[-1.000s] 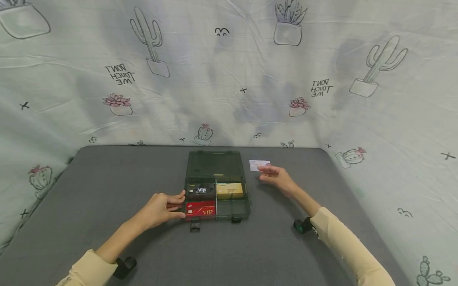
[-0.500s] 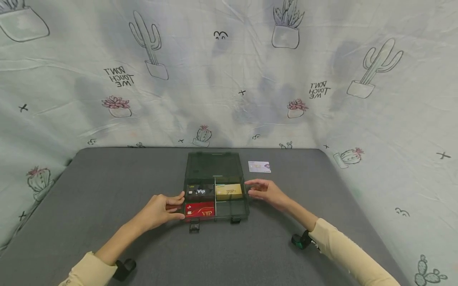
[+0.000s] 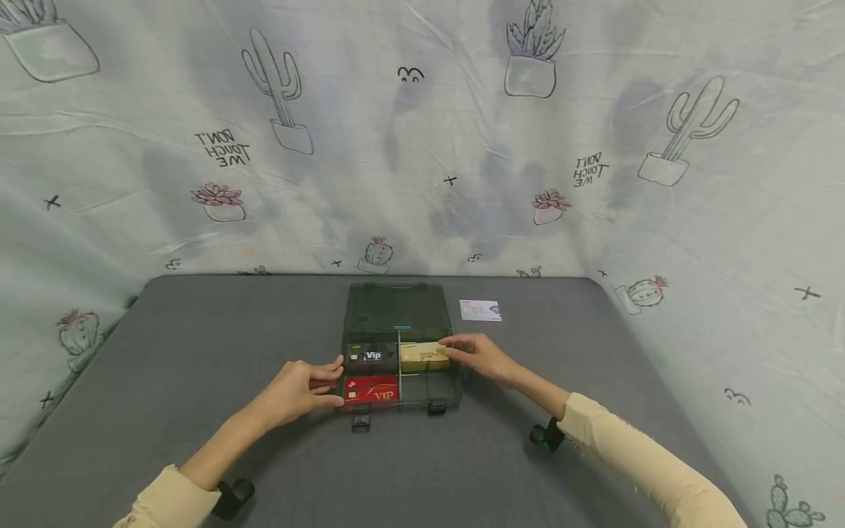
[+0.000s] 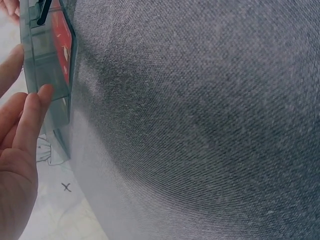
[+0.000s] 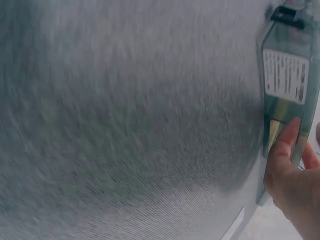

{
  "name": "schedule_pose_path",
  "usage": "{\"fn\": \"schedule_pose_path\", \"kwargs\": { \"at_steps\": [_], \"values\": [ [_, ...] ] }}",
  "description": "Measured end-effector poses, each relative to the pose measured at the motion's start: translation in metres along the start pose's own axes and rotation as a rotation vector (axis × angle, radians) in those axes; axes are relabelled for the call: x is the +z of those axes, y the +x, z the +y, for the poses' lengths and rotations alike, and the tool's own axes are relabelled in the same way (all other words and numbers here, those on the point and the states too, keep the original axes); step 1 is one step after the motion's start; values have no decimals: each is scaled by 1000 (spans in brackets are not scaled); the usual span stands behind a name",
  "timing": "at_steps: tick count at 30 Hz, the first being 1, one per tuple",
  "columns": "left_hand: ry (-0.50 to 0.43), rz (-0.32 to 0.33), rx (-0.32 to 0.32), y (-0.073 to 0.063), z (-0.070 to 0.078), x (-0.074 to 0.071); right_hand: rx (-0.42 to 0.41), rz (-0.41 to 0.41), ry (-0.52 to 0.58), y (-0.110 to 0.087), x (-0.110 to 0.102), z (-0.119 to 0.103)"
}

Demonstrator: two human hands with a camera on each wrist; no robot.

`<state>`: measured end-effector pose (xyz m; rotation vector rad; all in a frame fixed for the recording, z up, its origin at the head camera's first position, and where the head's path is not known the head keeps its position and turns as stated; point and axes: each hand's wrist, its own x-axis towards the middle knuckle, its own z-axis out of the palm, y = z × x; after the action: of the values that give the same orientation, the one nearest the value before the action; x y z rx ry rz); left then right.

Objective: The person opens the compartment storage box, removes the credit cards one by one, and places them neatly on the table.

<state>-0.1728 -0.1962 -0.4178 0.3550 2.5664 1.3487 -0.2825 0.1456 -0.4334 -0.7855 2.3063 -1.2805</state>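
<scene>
Green box (image 3: 397,308), left hand (image 3: 293,392) at edge, wide tabletop (image 3: 396,473) alongside

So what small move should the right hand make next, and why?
Probably pinch the gold card and lift it: the right hand's fingertips are over its right end, and the left hand touches the box's left side, which could steady it.

Curtained booth (image 3: 759,227): cactus-print cloth (image 3: 370,147), grey table (image 3: 488,462)

The gold card (image 3: 419,356) is partly hidden.
</scene>
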Motion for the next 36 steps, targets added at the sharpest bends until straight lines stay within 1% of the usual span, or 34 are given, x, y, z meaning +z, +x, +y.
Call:
{"fn": "schedule_pose_path", "kwargs": {
  "at_steps": [5, 9, 12, 16, 19, 21, 25, 27, 29, 33, 36],
  "values": [
    [-7, -6, 7, 2, 1, -1, -1, -23, -12, 8, -5, -2],
    [9, 0, 6, 1, 2, -1, 15, -22, -66, 15, -6, -4],
    [6, 2, -5, 1, 3, -1, 18, -33, -146, 21, -7, -7],
    [-6, 2, -12, 1, 4, 1, 26, -65, -293, 26, -9, -14],
    [-7, 5, -13, 1, 5, 3, 69, -73, -398, 30, -8, -19],
    [-12, 6, -20, 0, 5, 4, 111, -56, -439, 32, -5, -22],
    [-29, 3, -25, 1, 4, 5, 173, -10, -460, 35, 0, -24],
    [-27, 4, -23, 1, 4, 6, 174, 2, -467, 36, 1, -24],
    [-20, 8, -22, 1, 4, 6, 161, 11, -465, 36, 1, -23],
    [-4, 14, -29, 1, 4, 5, 98, 31, -481, 34, 2, -22],
    [7, 17, -29, 1, 4, 4, 85, 53, -487, 34, 4, -21]
  ]
}}
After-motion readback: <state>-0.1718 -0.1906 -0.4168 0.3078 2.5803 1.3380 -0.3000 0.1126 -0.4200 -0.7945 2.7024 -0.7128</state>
